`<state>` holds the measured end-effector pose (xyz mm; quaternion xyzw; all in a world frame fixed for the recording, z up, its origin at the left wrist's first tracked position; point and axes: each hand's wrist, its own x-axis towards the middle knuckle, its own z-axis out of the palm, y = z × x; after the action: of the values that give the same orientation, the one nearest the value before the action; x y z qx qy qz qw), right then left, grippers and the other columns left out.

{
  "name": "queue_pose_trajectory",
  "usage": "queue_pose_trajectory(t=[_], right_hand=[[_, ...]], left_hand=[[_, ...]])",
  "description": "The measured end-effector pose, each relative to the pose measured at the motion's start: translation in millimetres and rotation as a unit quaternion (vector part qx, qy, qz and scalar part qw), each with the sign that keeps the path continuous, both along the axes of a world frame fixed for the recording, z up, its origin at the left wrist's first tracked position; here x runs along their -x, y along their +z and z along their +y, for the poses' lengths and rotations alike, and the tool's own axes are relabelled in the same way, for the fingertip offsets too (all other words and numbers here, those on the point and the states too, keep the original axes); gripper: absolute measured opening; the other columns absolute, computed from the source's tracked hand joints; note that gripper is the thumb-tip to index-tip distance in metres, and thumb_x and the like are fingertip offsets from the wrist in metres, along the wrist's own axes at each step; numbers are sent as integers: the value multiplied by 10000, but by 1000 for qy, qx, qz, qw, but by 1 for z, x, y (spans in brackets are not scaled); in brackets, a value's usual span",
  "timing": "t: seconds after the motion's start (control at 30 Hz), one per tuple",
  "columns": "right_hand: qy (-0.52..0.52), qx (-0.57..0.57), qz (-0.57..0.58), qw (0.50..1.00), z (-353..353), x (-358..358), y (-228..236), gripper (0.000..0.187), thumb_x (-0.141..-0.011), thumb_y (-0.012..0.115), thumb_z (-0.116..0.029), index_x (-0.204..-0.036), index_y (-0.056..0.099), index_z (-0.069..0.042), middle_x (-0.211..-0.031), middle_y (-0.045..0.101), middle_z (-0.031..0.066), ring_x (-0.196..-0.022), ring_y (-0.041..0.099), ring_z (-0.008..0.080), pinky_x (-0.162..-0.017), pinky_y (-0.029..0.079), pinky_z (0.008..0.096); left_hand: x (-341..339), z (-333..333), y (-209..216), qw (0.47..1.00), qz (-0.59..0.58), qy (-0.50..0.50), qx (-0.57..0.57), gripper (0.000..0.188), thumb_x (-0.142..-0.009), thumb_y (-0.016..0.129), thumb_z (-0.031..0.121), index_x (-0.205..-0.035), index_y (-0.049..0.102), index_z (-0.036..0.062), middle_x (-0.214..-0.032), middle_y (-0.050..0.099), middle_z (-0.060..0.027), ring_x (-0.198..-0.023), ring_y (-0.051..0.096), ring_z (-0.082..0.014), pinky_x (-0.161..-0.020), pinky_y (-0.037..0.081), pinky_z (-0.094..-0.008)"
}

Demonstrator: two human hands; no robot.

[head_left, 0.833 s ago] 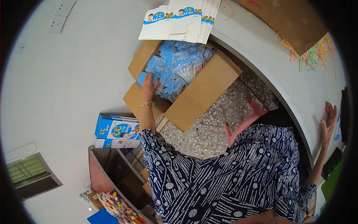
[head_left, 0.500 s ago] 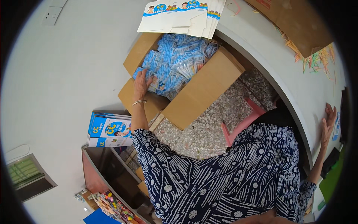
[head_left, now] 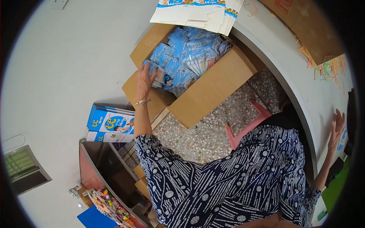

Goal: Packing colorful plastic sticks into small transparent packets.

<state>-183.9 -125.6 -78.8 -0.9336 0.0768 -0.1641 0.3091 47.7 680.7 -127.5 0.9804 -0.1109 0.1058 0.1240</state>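
Note:
An open cardboard carton (head_left: 213,89) holds a heap of small blue-and-clear packets (head_left: 175,57), some showing orange and white contents. My left hand (head_left: 144,80) reaches over the carton's near left corner, wearing a bracelet at the wrist. Its fingertips rest on the packets at that corner, thumb spread away from the fingers. Whether a packet is caught beneath the fingers is hard to see. Far to the right, my right hand (head_left: 336,128) is at the white curved table (head_left: 292,72) with its fingers stretched out and nothing in them. Beside it lies a blue-and-white packet (head_left: 342,138).
Flat printed white-and-blue cartons (head_left: 190,13) lie stacked beyond the carton. More blue printed boxes (head_left: 112,123) stand at the left. Thin coloured sticks (head_left: 329,68) spill by another cardboard box (head_left: 304,30) on the table. A pink stool (head_left: 247,127) is on the speckled floor.
The view has shifted slightly, with the carton appearing higher and more to the right. My left hand stays at the carton's corner. The right hand's fingers have changed pose a little.

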Motion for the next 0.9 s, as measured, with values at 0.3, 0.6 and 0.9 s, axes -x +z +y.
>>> queue_pose_trajectory(t=[0.3,0.6,0.9], right_hand=[[212,-64,-3,975,232,-126,79,1041,-650,666,-679,-1385,350,-14,-1379,429,140,-1288,384,267,-1088,254,409],[411,-386,260,784,329,-145,82,805,-638,818,-205,-1304,398,-38,-1160,557,82,-1066,535,183,-947,416,319],[282,-475,326,767,314,-114,58,442,-653,786,-95,-1050,607,-23,-970,646,41,-875,603,119,-804,484,274]], left_hand=[[31,-82,113,987,19,-43,155,369,-753,711,169,-1074,579,42,-987,608,-146,-879,608,-282,-750,491,-355],[65,-280,150,882,85,-358,296,400,-756,677,226,-1097,568,47,-960,582,-153,-899,577,-308,-760,486,-371],[83,-296,134,891,98,-326,300,498,-785,677,221,-1209,495,34,-1162,546,-164,-961,593,-310,-800,489,-376]])
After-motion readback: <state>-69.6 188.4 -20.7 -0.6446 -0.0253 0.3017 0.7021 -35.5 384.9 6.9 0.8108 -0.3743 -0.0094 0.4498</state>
